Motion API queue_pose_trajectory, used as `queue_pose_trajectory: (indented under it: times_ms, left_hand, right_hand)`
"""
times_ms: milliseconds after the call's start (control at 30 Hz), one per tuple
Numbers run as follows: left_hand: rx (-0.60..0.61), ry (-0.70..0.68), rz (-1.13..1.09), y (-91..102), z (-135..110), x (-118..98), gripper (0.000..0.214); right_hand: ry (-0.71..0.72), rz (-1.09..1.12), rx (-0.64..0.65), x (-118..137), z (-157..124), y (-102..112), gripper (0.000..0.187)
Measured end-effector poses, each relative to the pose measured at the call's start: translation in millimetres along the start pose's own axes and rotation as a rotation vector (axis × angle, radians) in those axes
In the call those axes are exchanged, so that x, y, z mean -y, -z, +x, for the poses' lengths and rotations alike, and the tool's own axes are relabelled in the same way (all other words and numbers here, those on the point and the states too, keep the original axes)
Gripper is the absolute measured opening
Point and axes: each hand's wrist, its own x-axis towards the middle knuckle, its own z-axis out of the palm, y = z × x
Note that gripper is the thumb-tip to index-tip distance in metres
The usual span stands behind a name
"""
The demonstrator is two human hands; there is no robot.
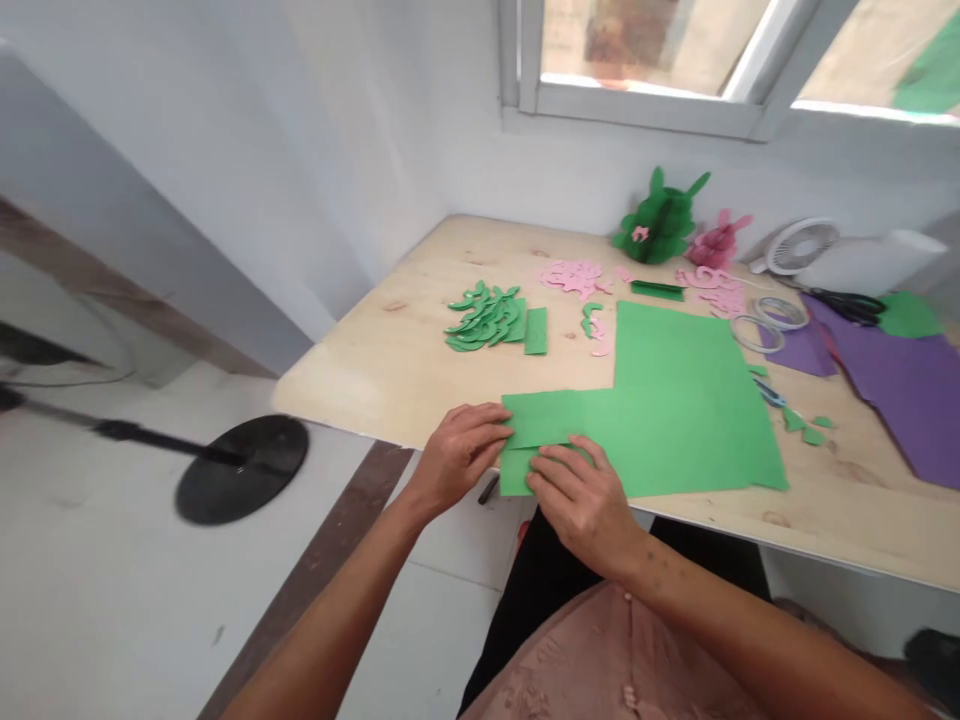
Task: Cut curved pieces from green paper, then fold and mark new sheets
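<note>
Our big green paper [675, 440] is bright and flat, at the front edge of the wooden table [360, 380]. A smaller green flap [541, 418] lies on its left end. Our left hand [466, 445] touches that end — we can't tell if it pinches. Our right hand [581, 495] rests loosely on the paper, gripping nothing. We count one green bunny [660, 220], one pink bunny [715, 244], two tape rolls [800, 319] and one white fan [804, 244].

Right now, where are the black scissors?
In the head view, the black scissors lie on the right, between the tape rolls and a green piece, by a large purple sheet.
</note>
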Motion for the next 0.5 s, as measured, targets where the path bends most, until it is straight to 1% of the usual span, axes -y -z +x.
queue_pose_trajectory:
  times_ms: [100,233,333,500]
  left_hand:
    - [0.002,-0.026,0.034,-0.3,-0.5,3.6,0.016]
    - [-0.021,-0.058,0.044,-2.5,-1.1,10.1,0.016]
    - [-0.014,-0.052,0.054,-2.7,-1.2,10.9,0.017]
    - [-0.003,-0.041,0.082,-2.5,-1.2,9.7,0.019]
  right_hand:
    - [-0.012,-0.019,-0.006,0.6,0.3,-0.7,0.020]
    - [-0.059,0.043,0.049,2.6,3.6,6.9,0.017]
    - [-0.105,0.096,0.107,5.2,11.3,14.5,0.033]
    - [-0.128,0.010,0.257,-0.8,22.5,14.1,0.040]
